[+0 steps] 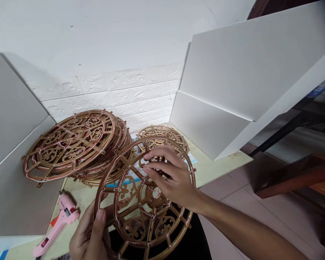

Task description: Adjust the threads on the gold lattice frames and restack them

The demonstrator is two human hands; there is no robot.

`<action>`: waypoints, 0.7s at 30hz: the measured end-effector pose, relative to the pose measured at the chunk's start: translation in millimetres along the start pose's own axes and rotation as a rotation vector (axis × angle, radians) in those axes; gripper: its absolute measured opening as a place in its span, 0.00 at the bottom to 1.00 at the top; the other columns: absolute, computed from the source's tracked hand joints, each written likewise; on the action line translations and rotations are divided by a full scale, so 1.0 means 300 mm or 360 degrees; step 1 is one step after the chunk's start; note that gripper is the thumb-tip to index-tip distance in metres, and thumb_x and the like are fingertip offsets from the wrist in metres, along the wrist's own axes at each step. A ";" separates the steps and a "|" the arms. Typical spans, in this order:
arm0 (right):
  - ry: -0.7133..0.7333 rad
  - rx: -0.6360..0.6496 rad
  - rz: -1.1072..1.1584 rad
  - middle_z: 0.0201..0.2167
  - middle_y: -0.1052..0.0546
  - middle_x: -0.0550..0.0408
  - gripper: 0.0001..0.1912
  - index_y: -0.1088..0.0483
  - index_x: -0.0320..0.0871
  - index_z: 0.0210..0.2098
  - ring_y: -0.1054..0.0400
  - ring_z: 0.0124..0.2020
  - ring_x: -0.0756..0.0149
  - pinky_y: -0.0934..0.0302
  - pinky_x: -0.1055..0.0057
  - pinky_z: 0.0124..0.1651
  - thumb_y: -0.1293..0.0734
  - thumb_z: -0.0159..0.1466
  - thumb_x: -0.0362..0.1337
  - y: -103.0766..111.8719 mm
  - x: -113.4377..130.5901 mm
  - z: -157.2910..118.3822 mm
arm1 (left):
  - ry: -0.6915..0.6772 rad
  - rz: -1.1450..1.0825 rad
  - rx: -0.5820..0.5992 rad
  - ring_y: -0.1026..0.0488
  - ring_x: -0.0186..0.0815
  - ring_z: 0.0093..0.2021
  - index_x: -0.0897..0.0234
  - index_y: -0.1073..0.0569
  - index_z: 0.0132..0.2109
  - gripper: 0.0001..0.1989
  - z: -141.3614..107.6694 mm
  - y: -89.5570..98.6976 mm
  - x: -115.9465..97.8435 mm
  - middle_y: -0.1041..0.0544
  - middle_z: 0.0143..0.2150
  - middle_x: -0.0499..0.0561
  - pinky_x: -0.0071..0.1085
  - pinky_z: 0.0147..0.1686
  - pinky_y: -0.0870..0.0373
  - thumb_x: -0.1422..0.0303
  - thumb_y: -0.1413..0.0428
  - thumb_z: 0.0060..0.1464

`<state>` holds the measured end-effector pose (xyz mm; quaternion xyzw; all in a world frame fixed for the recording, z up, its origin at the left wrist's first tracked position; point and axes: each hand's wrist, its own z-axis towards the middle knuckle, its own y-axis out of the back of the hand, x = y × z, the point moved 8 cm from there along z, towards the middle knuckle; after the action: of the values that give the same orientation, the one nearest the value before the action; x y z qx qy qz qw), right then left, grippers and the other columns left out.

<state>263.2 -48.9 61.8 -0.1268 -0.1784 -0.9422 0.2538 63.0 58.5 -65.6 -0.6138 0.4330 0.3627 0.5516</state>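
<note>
A round gold-brown openwork frame [148,247] is held tilted in front of me. Red and white wires run along its rings and spokes, and scroll-shaped ornaments [134,229] fill parts of it. My left hand [90,231] grips its left rim, thumb on the near face. My right hand [173,177] reaches over the upper right part, fingers bent and thumb close to the fingertips at a scroll ornament. What lies between those fingertips is too hidden to name. Behind, at left, is a tall stack of similar round frames [78,135].
A pink glue gun [61,220] lies on the pale tabletop [216,166] at left. A smaller pile of round frames [165,131] sits behind my right hand. Grey-white panels [222,68] stand on both sides, before a white brick-patterned wall [146,86].
</note>
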 end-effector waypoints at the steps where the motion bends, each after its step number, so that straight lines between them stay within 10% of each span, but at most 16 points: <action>1: 0.0014 -0.0002 -0.0003 0.36 0.25 0.49 0.07 0.29 0.40 0.34 0.32 0.40 0.64 0.34 0.62 0.42 0.33 0.60 0.24 0.006 -0.003 0.004 | 0.0005 -0.0016 -0.0015 0.21 0.35 0.32 0.60 0.20 0.42 0.27 -0.002 -0.006 -0.003 0.18 0.37 0.47 0.20 0.36 0.24 0.60 0.27 0.29; 8: 0.0159 0.0118 -0.0103 0.40 0.26 0.46 0.05 0.35 0.42 0.36 0.33 0.47 0.59 0.35 0.57 0.47 0.39 0.63 0.26 0.087 -0.042 0.042 | -0.0031 -0.0050 -0.0315 0.23 0.28 0.27 0.56 0.19 0.38 0.27 -0.010 -0.063 -0.034 0.18 0.33 0.42 0.14 0.31 0.26 0.62 0.25 0.23; 21: -0.0396 -0.0337 -0.0593 0.42 0.27 0.48 0.07 0.35 0.45 0.40 0.32 0.45 0.58 0.38 0.58 0.47 0.36 0.63 0.29 0.482 -0.322 -0.005 | 0.0086 0.0028 -0.0150 0.22 0.36 0.39 0.59 0.20 0.44 0.28 0.006 -0.293 -0.056 0.18 0.35 0.48 0.17 0.33 0.26 0.55 0.29 0.32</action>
<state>419.8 -124.5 67.8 -0.2327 -0.1288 -0.9633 0.0372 138.9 63.8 -18.4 -0.6449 0.4356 0.3707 0.5069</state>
